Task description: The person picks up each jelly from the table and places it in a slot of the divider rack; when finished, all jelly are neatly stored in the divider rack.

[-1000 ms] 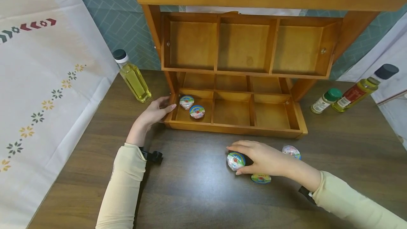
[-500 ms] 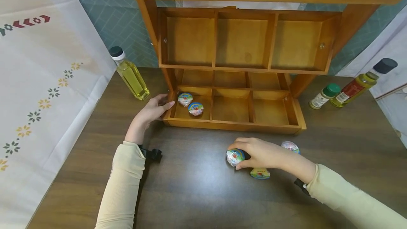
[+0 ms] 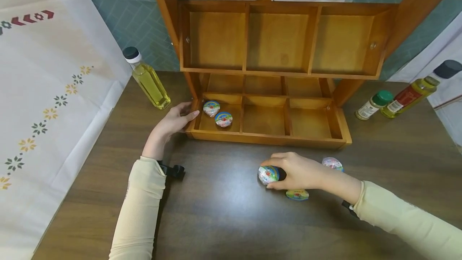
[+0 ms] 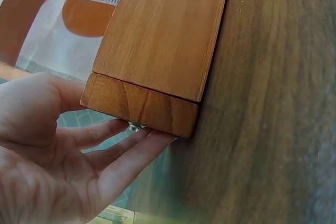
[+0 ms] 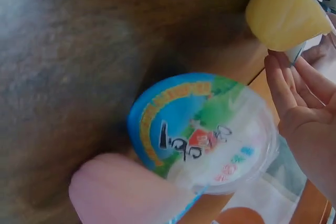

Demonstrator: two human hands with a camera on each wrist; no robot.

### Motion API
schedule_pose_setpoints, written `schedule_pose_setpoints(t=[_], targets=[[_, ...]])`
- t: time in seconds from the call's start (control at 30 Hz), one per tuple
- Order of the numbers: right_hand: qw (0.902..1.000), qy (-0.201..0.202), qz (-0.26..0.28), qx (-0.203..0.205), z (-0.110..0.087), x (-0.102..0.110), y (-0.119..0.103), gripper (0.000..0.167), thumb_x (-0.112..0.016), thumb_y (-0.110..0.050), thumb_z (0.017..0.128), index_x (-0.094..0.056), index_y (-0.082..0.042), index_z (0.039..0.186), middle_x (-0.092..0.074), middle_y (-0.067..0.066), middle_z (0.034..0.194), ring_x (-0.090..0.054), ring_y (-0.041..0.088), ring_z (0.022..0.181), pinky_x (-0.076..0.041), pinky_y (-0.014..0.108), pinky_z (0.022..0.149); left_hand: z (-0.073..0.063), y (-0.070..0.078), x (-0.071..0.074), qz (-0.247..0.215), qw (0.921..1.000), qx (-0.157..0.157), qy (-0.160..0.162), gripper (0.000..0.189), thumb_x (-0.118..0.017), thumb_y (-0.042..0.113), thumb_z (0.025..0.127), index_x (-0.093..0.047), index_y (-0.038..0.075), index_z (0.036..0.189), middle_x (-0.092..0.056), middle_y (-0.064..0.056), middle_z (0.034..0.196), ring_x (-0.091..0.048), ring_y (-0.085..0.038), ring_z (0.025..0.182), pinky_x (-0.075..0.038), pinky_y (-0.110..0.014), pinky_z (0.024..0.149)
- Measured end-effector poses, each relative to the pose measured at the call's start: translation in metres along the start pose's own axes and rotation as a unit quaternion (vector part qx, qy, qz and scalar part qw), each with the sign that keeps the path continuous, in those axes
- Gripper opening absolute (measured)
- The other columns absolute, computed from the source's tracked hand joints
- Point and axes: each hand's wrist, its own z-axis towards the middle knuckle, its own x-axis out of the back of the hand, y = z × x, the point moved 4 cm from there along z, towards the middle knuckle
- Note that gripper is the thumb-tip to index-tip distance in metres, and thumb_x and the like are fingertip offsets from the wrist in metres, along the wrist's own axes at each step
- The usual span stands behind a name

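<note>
My right hand (image 3: 297,171) pinches a small jelly cup (image 3: 268,175) by its sides, low over the table. Its colourful printed lid faces up. Beside the palm is a yellow jelly cup (image 3: 297,194), partly covered by the hand. Another pinkish cup (image 3: 332,163) lies behind the wrist. In the right wrist view, a printed lid (image 5: 205,129) fills the middle and a yellow cup (image 5: 286,11) appears at upper right. My left hand (image 3: 172,120) rests on the left end of the lower wooden tray (image 3: 267,139), fingers nearly straight along its outer side, as the left wrist view shows.
Two jelly cups (image 3: 217,114) lie in the tray's left compartment. Above is an upper wooden shelf (image 3: 278,39) with three compartments. An oil bottle (image 3: 149,83) stands at left; a green-capped jar (image 3: 373,104) and a second oil bottle (image 3: 413,93) stand at right.
The right thumb and fingers have drawn closer together around the jelly cup. The left hand keeps its place on the tray. The head view has shifted slightly.
</note>
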Motion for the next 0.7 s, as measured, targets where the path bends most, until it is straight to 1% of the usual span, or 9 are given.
schedule_pose_setpoints(t=[0.07,0.1,0.17,0.27,0.4,0.5,0.6,0.7], targets=[[0.9998,0.014,-0.007,0.009,0.001,0.003,0.001,0.045,-0.075,-0.032,0.079,-0.064,-0.008,0.116,-0.061,-0.005,0.097,-0.057,0.003,0.080,-0.051,0.019,0.069,0.000,0.000,0.001,-0.001,1.0000,-0.001,0.002,0.066,-0.050,0.032,0.097,-0.019,0.008,0.149,-0.028,-0.018,0.148,-0.039,-0.033,0.126,-0.042,-0.049,0.096],[0.9997,0.021,-0.008,0.014,0.002,0.006,0.001,0.045,-0.075,-0.032,0.079,-0.064,-0.008,0.116,-0.062,-0.005,0.097,-0.057,0.003,0.079,-0.051,0.019,0.068,0.004,-0.003,0.001,0.002,1.0000,-0.004,0.004,0.067,-0.051,0.033,0.096,-0.019,0.008,0.149,-0.029,-0.018,0.148,-0.040,-0.032,0.125,-0.042,-0.048,0.096],[0.9992,0.036,-0.010,0.018,0.002,0.010,0.001,0.046,-0.075,-0.031,0.078,-0.063,-0.008,0.115,-0.062,-0.004,0.099,-0.058,0.002,0.079,-0.051,0.018,0.068,0.005,-0.003,0.001,0.002,1.0000,-0.003,0.004,0.066,-0.051,0.033,0.096,-0.020,0.008,0.149,-0.030,-0.017,0.147,-0.041,-0.032,0.124,-0.042,-0.047,0.095],[0.9983,0.055,0.001,0.017,0.004,0.017,0.002,0.045,-0.076,-0.029,0.076,-0.063,-0.009,0.115,-0.063,-0.005,0.100,-0.059,0.003,0.081,-0.052,0.019,0.068,0.006,-0.003,0.000,0.001,1.0000,-0.005,0.004,0.066,-0.051,0.033,0.096,-0.020,0.007,0.149,-0.032,-0.017,0.147,-0.042,-0.031,0.124,-0.043,-0.045,0.094],[0.9984,0.053,0.017,0.010,0.006,0.023,0.004,0.045,-0.076,-0.031,0.078,-0.062,-0.011,0.116,-0.062,-0.007,0.102,-0.059,0.005,0.086,-0.053,0.023,0.070,0.006,-0.005,0.001,0.001,1.0000,-0.005,0.007,0.065,-0.051,0.032,0.096,-0.021,0.007,0.148,-0.032,-0.018,0.146,-0.043,-0.031,0.122,-0.044,-0.044,0.092],[0.9988,0.048,0.007,0.011,0.008,0.028,0.003,0.046,-0.074,-0.032,0.079,-0.061,-0.011,0.118,-0.063,-0.006,0.106,-0.059,0.007,0.090,-0.053,0.025,0.073,0.004,-0.005,0.004,0.004,0.9999,-0.005,0.014,0.064,-0.051,0.031,0.096,-0.022,0.007,0.148,-0.033,-0.018,0.146,-0.043,-0.032,0.122,-0.044,-0.045,0.092],[0.9985,0.052,-0.011,0.013,0.009,0.036,0.003,0.047,-0.074,-0.032,0.079,-0.060,-0.012,0.119,-0.062,-0.005,0.107,-0.060,0.006,0.089,-0.053,0.025,0.073,0.003,-0.005,0.004,0.002,0.9999,-0.003,0.013,0.065,-0.052,0.031,0.096,-0.022,0.007,0.148,-0.033,-0.018,0.146,-0.043,-0.032,0.123,-0.044,-0.046,0.093],[0.9973,0.069,-0.021,0.012,0.012,0.048,0.003,0.047,-0.075,-0.032,0.078,-0.061,-0.012,0.118,-0.062,-0.007,0.102,-0.058,0.005,0.083,-0.053,0.025,0.069,0.004,-0.003,0.003,0.000,0.9999,-0.006,0.009,0.065,-0.052,0.032,0.096,-0.021,0.007,0.148,-0.033,-0.017,0.146,-0.041,-0.031,0.125,-0.042,-0.046,0.096]])
